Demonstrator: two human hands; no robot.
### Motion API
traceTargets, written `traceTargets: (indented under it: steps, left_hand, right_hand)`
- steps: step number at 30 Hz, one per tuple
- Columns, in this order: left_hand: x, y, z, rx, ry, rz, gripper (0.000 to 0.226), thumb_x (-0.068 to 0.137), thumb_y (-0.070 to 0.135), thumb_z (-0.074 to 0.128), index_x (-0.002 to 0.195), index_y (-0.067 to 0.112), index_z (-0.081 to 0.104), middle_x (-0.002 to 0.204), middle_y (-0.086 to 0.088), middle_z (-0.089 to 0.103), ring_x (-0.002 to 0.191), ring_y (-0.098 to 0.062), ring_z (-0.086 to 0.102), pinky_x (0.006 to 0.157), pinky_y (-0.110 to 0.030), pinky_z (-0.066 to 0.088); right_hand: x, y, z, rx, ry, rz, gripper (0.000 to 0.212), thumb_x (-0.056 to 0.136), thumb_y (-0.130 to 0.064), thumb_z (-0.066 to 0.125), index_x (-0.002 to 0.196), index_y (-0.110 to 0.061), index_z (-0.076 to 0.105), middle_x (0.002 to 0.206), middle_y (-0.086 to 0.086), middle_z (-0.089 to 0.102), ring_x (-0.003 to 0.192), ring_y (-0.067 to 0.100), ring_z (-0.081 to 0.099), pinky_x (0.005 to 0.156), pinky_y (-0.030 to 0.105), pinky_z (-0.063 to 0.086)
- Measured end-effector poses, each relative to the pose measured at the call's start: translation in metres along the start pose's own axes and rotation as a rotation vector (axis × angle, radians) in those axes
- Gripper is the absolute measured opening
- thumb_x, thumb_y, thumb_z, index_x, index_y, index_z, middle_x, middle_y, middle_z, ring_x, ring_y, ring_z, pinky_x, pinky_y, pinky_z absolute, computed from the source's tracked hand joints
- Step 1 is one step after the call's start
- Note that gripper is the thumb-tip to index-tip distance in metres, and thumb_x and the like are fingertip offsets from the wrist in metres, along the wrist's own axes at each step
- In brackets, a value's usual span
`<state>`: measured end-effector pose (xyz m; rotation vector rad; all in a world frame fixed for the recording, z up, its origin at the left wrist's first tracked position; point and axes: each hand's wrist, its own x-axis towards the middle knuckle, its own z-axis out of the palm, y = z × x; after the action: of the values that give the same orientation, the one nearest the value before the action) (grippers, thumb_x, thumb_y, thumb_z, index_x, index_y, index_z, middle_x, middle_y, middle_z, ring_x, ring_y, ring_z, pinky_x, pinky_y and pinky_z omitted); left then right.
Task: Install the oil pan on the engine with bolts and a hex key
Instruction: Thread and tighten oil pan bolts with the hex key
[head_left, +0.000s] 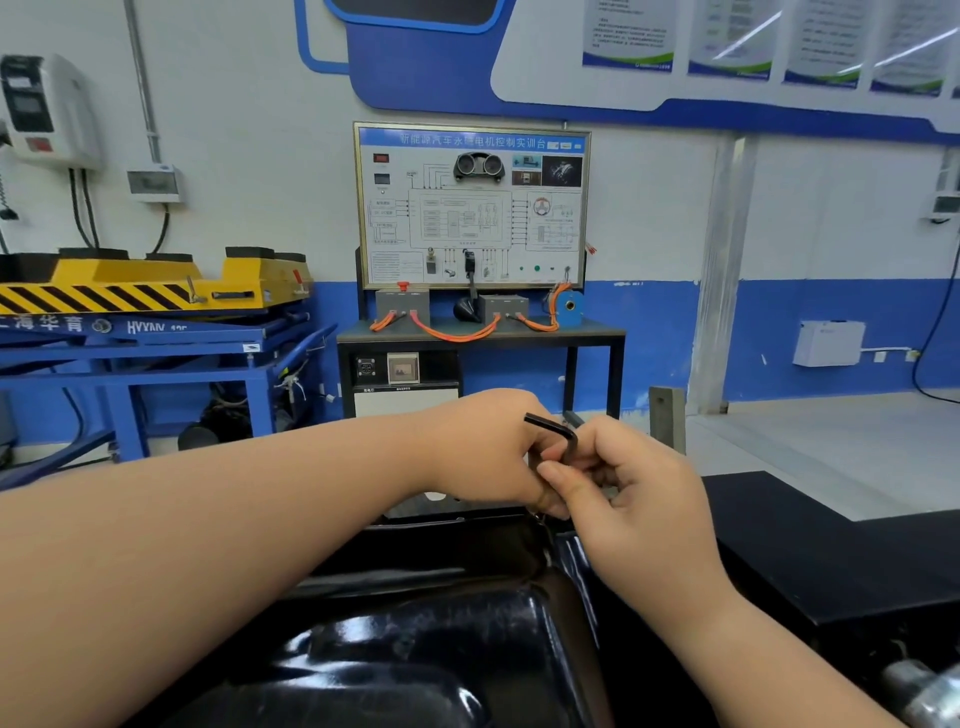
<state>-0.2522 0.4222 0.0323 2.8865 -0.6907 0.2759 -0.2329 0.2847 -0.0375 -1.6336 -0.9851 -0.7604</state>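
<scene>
A glossy black oil pan (415, 639) fills the lower middle of the head view, lying on the engine below me. Above its far edge I hold a black L-shaped hex key (558, 432). Its short arm points up and left, and its long arm runs down between my hands. My left hand (488, 452) has its fingers curled around the key from the left. From the right, my right hand (623, 493) pinches the key's shaft with thumb and fingers. The key's lower tip and any bolt under it are hidden by my fingers.
A black bench surface (810, 545) lies to the right of the pan. A metal engine part (924, 691) shows at the bottom right corner. Behind stand a training board on a dark stand (470, 208) and a blue lift table with a yellow top (145, 312).
</scene>
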Motion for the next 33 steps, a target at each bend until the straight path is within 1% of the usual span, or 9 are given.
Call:
traceTargets:
  steps: [4,7,9,14,19,21,23,28,33]
  left_hand:
    - [-0.003,-0.001,-0.004,0.079,-0.016,-0.096,0.031,0.080,0.036,0.067,0.062,0.033,0.043,0.062,0.006,0.049,0.056,-0.009,0.044,0.054,-0.025,0.033]
    - [-0.002,-0.004,-0.007,0.001,-0.007,-0.288,0.011,0.085,0.033,0.060,0.095,0.030,0.059,0.064,0.013,0.045,0.050,0.001,0.047,0.048,-0.018,0.032]
    - [0.001,-0.006,-0.008,-0.259,0.039,-0.496,0.018,0.089,0.025,0.051,0.104,0.019,0.059,0.064,0.008,0.044,0.047,-0.005,0.040,0.041,-0.017,0.031]
    - [0.004,-0.002,-0.014,-1.030,0.080,-0.822,0.021,0.087,0.030,0.043,0.091,0.010,0.048,0.057,0.000,0.026,0.040,-0.012,0.023,0.041,-0.016,0.027]
    - [0.018,0.011,-0.019,-1.397,0.170,-0.834,0.025,0.086,0.034,0.039,0.091,0.009,0.039,0.062,-0.002,0.029,0.047,-0.013,0.027,0.049,-0.022,0.037]
    - [0.024,0.018,-0.017,-1.437,0.215,-0.825,0.025,0.087,0.033,0.039,0.094,0.009,0.038,0.068,-0.006,0.031,0.054,-0.016,0.029,0.053,-0.026,0.035]
    - [0.029,0.024,-0.014,-1.433,0.232,-0.825,0.025,0.087,0.032,0.040,0.095,0.008,0.038,0.075,-0.008,0.033,0.060,-0.020,0.032,0.052,-0.028,0.037]
    - [0.030,0.030,-0.008,-1.428,0.189,-0.827,0.023,0.086,0.031,0.040,0.081,0.010,0.035,0.071,-0.006,0.030,0.056,-0.017,0.029,0.050,-0.025,0.028]
    - [0.030,0.032,-0.004,-1.425,0.185,-0.831,0.023,0.088,0.031,0.040,0.082,0.010,0.036,0.067,-0.006,0.031,0.055,-0.017,0.030,0.052,-0.026,0.028]
  right_hand:
    - [0.001,0.004,-0.004,0.077,0.026,0.050,0.012,0.083,-0.011,0.069,0.079,-0.022,0.067,0.075,-0.009,0.066,0.073,0.012,0.063,0.066,0.031,0.054]
    - [0.002,0.007,-0.010,0.181,0.145,0.074,0.014,0.085,-0.015,0.067,0.081,-0.029,0.065,0.081,-0.010,0.067,0.076,0.011,0.064,0.069,0.024,0.054]
    - [0.003,0.008,-0.012,0.218,0.177,0.084,0.004,0.086,-0.028,0.060,0.084,-0.031,0.062,0.080,-0.009,0.066,0.076,0.010,0.063,0.069,0.021,0.052]
    - [0.005,0.009,-0.012,0.130,0.042,0.045,0.018,0.088,-0.041,0.041,0.084,-0.031,0.055,0.065,-0.003,0.053,0.054,0.011,0.048,0.053,0.030,0.041]
    - [0.006,0.009,-0.009,-0.046,-0.015,-0.021,0.009,0.079,-0.034,0.064,0.086,-0.031,0.061,0.056,-0.018,0.046,0.051,0.003,0.042,0.049,0.011,0.030]
    - [0.006,0.008,-0.007,-0.037,-0.041,-0.015,0.018,0.078,-0.028,0.072,0.095,-0.025,0.066,0.063,-0.029,0.052,0.059,-0.006,0.050,0.054,0.003,0.034]
    - [0.006,0.007,-0.007,-0.015,-0.052,0.009,0.022,0.079,-0.024,0.072,0.100,-0.022,0.068,0.075,-0.026,0.061,0.066,-0.010,0.055,0.058,0.001,0.036]
    - [0.007,0.009,-0.009,-0.172,-0.005,-0.059,0.024,0.080,-0.022,0.062,0.103,-0.022,0.069,0.067,-0.035,0.050,0.068,-0.016,0.050,0.059,0.001,0.034]
    - [0.008,0.008,-0.010,-0.204,-0.009,-0.146,0.034,0.077,-0.022,0.046,0.099,-0.020,0.072,0.090,-0.011,0.071,0.081,0.002,0.062,0.066,0.019,0.050]
